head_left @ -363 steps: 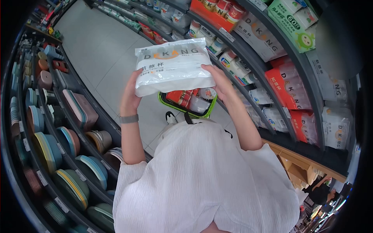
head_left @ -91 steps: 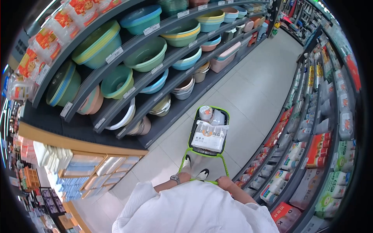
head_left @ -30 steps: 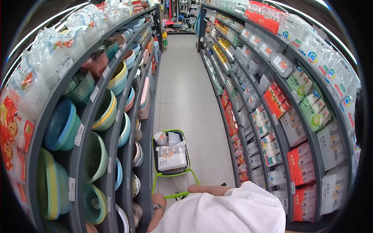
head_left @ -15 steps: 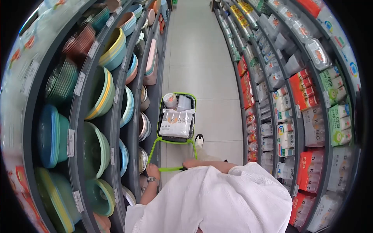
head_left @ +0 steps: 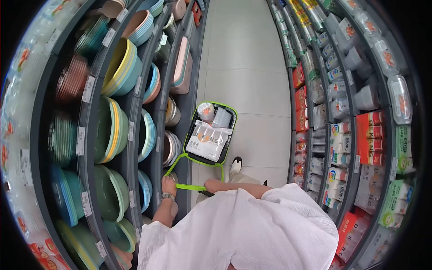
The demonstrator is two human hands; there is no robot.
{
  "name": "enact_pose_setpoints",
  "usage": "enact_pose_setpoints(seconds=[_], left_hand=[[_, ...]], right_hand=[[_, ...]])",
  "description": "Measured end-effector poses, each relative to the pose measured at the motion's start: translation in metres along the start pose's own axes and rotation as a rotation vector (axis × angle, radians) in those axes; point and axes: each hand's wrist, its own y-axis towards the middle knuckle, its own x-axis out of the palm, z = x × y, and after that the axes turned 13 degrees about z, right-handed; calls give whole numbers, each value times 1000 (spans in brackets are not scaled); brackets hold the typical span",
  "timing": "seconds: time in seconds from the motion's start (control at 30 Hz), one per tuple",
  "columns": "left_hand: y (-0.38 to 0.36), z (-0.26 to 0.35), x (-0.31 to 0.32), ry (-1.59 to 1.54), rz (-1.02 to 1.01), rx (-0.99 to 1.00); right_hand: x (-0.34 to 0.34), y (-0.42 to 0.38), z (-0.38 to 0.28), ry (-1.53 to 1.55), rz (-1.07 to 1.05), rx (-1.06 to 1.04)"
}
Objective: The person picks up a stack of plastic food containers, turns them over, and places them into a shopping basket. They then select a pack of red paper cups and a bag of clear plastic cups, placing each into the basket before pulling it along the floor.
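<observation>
A black shopping basket [head_left: 232, 130] with a bright green rim stands on the floor ahead of me. Its green pull handle [head_left: 191, 186] reaches back towards my body. My left hand [head_left: 168, 185], with a watch at the wrist, is closed round the handle's left corner. At the right corner my right hand [head_left: 213, 185] is closed on the same handle, its fingers partly hidden. Inside the basket lie a white pack marked "DKANG" [head_left: 208, 143], a round lidded tub [head_left: 206, 111] and a clear plastic container [head_left: 222, 118].
Shelves on the left hold stacked plastic basins [head_left: 112, 130] and pink storage boxes [head_left: 182, 67]. Shelves on the right carry red packs [head_left: 370, 137], tissue packs [head_left: 339, 139] and clear food containers [head_left: 399, 99]. A tiled aisle [head_left: 247, 81] runs forward between them. My shoe [head_left: 236, 163] shows beside the basket.
The basket has turned slightly and sits further right in view. Both hands have shifted a little left and up with the handle. The shelves have slid downward past me.
</observation>
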Motion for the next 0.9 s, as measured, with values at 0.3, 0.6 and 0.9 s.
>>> enact_pose_setpoints(seconds=[0.3, 0.6, 0.9], left_hand=[[-37, -17, -21, 224, -391, 230], [-105, -58, 8, 164, -418, 169], [-127, -102, 64, 121, -626, 202]], right_hand=[[49, -4, -2, 265, -333, -205], [113, -29, -46, 257, -383, 72], [161, -28, -82, 14, -221, 141]])
